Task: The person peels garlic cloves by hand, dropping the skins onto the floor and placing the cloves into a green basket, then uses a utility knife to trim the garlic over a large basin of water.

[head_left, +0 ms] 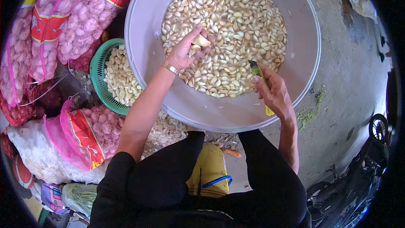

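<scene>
My left hand (187, 50) is over the wide grey basin (147, 21), its fingers curled around a few garlic cloves (201, 41). In my right hand (274, 90), above the basin's near right side, is a yellow-green utility knife (259, 72) with a black tip pointing up and left. Its yellow end shows below the palm. Many garlic cloves (228, 25), some still brownish with skin, lie in water in the basin. To the left of the basin, a green slotted basket (96, 76) holds pale peeled cloves (120, 76).
Pink mesh sacks of garlic bulbs (84, 25) are piled on the left, with a white sack (38, 152) below them. Garlic skins (166, 133) litter the floor near my legs. A motorcycle (350, 181) stands at lower right. A yellow container (211, 169) is between my legs.
</scene>
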### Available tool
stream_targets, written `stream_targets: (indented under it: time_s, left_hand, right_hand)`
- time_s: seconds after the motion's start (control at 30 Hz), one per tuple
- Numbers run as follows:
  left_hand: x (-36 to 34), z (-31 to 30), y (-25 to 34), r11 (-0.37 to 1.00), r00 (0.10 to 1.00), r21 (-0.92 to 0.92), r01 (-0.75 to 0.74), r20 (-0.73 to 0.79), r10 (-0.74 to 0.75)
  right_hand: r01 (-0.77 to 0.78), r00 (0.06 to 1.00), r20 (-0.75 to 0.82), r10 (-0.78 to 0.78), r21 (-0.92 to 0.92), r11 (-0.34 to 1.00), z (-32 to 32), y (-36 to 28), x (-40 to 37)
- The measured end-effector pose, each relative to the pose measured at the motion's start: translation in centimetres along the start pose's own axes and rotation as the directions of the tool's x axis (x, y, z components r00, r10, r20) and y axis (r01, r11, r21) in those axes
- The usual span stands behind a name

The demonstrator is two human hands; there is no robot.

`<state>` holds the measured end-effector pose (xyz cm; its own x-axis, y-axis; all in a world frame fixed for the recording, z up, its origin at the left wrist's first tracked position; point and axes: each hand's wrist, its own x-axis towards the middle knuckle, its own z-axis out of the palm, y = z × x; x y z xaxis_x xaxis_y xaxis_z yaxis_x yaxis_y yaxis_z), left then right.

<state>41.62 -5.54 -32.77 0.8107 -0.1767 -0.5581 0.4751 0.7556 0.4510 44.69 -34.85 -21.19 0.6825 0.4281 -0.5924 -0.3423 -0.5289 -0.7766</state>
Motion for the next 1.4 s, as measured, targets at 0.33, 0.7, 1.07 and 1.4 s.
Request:
stream_targets:
  time_s: [0.33,0.7,1.07,1.4]
  left_hand:
    - [-0.3,-0.3,2.1,0.958,0.953,0.247,-0.146,-0.224,0.203]
    - [2.0,-5.9,6.7,-0.304,0.742,0.842,0.446,-0.158,0.652]
    - [3.4,-7.8,6.4,-0.227,0.774,0.807,0.546,-0.381,0.505]
    - [-1.5,-4.4,7.5,0.53,0.863,0.816,0.231,-0.423,0.275]
  right_hand:
    - [0.05,0.999,-0.008,-0.05,-0.006,0.999,-0.3,0.4,-0.1]
    - [0.052,0.999,-0.01,-0.052,0.011,0.999,-0.3,0.9,-0.3]
    - [0.035,0.999,0.005,-0.035,-0.012,0.999,-0.4,1.1,-0.4]
    - [0.059,0.998,-0.001,-0.059,-0.013,0.998,0.2,0.9,0.1]
